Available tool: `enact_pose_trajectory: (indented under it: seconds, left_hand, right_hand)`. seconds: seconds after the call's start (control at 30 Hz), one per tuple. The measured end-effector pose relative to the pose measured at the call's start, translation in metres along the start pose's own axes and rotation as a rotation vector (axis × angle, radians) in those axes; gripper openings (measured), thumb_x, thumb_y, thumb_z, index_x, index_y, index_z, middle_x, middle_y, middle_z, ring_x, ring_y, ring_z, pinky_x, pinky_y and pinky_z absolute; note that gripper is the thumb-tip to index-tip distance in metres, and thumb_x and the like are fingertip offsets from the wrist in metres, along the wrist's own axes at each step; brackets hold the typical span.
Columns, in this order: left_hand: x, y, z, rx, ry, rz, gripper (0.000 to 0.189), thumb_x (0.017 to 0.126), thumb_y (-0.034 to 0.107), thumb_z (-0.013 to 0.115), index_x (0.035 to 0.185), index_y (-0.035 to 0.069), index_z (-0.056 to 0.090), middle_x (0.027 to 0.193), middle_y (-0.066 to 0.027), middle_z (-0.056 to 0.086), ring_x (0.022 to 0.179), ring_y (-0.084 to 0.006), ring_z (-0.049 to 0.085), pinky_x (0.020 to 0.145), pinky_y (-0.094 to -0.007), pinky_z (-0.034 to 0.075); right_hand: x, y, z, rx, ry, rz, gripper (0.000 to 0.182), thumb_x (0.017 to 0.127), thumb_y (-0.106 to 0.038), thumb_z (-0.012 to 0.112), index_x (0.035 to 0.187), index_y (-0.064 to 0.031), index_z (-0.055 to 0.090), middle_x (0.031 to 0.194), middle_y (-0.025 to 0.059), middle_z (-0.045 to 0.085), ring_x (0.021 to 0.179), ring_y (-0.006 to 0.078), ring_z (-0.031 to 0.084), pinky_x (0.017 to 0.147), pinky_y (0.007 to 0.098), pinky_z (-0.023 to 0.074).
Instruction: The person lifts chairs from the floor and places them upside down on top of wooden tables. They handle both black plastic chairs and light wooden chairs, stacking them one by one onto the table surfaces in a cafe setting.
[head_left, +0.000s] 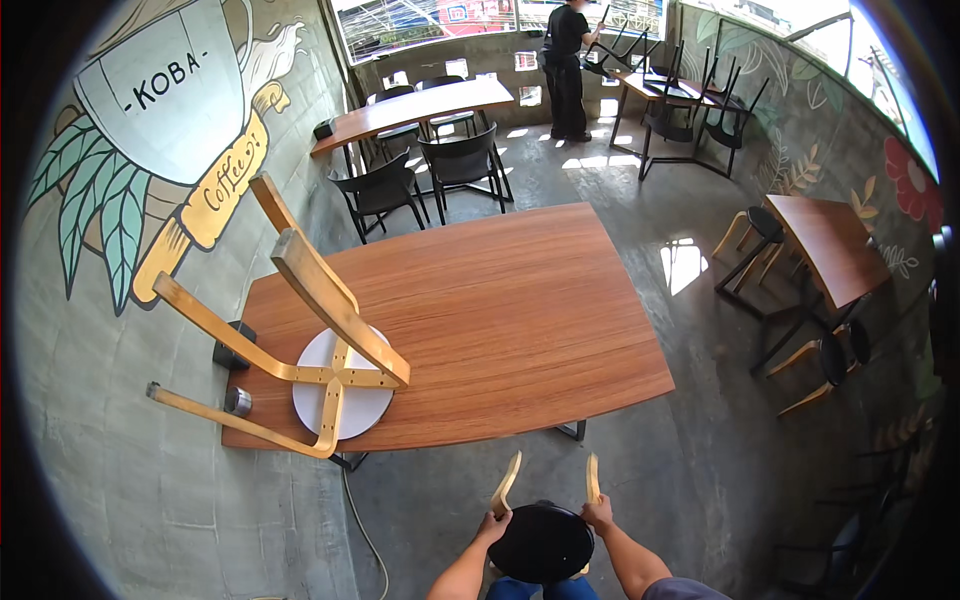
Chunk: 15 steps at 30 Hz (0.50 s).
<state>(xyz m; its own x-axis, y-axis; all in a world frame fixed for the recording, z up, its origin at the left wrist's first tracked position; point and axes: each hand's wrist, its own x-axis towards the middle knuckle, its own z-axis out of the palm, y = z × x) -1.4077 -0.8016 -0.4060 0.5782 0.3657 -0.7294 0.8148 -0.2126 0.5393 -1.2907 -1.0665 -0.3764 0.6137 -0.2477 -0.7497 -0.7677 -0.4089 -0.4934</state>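
Note:
Just in front of my body is a stool with a round black seat (541, 543) and pale bentwood legs. My left hand (495, 527) grips it by the left leg (508, 482), close to the seat's edge. On the opposite side my right hand (598, 511) is closed around the right leg (592, 478). Both legs point away from me, towards the wooden table (487, 330). Another stool (343, 409) rests upside down on the table's left end, its wooden legs in the air and its white underside showing.
A black box (234, 345) and a metal cup (238, 401) stand at the table's wall end. A cable (362, 517) runs along the floor. Stools (831, 360) flank a right-hand table (832, 244). Black chairs (461, 161) surround a far table (427, 109). A person (566, 67) handles a chair (619, 54).

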Motion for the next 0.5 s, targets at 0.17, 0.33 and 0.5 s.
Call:
enact_pose_trajectory:
  seconds: [0.17, 0.33, 0.5]
  left_hand:
    - [0.023, 0.002, 0.016, 0.026, -0.143, 0.015, 0.074, 0.083, 0.055, 0.065, 0.124, -0.005, 0.053, 0.123, -0.0223, 0.061, 0.119, -0.0314, 0.057, 0.098, -0.0385, 0.045]
    - [0.003, 0.012, 0.027, 0.104, -0.050, 0.111, 0.063, 0.080, 0.047, 0.070, 0.125, 0.005, 0.055, 0.123, -0.0187, 0.061, 0.116, -0.0340, 0.058, 0.099, -0.0422, 0.045]
    - [0.014, 0.006, 0.037, 0.148, -0.027, 0.005, 0.058, 0.081, 0.041, 0.070, 0.126, 0.007, 0.055, 0.122, -0.0181, 0.062, 0.115, -0.0341, 0.058, 0.098, -0.0434, 0.045]
  right_hand:
    - [0.038, 0.034, -0.004, 0.330, -0.070, -0.050, 0.052, 0.080, -0.004, 0.062, 0.128, -0.0054, 0.040, 0.093, 0.0112, 0.057, 0.074, 0.0210, 0.060, 0.061, 0.0340, 0.0500]
    - [0.085, 0.060, -0.003, 0.247, 0.041, -0.095, 0.058, 0.078, -0.008, 0.068, 0.130, -0.0043, 0.041, 0.102, 0.0125, 0.059, 0.085, 0.0236, 0.062, 0.072, 0.0350, 0.0512]
    - [0.090, 0.018, -0.017, 0.090, 0.034, -0.136, 0.064, 0.078, -0.017, 0.072, 0.133, -0.0034, 0.043, 0.124, 0.0163, 0.057, 0.117, 0.0273, 0.054, 0.100, 0.0345, 0.0413]
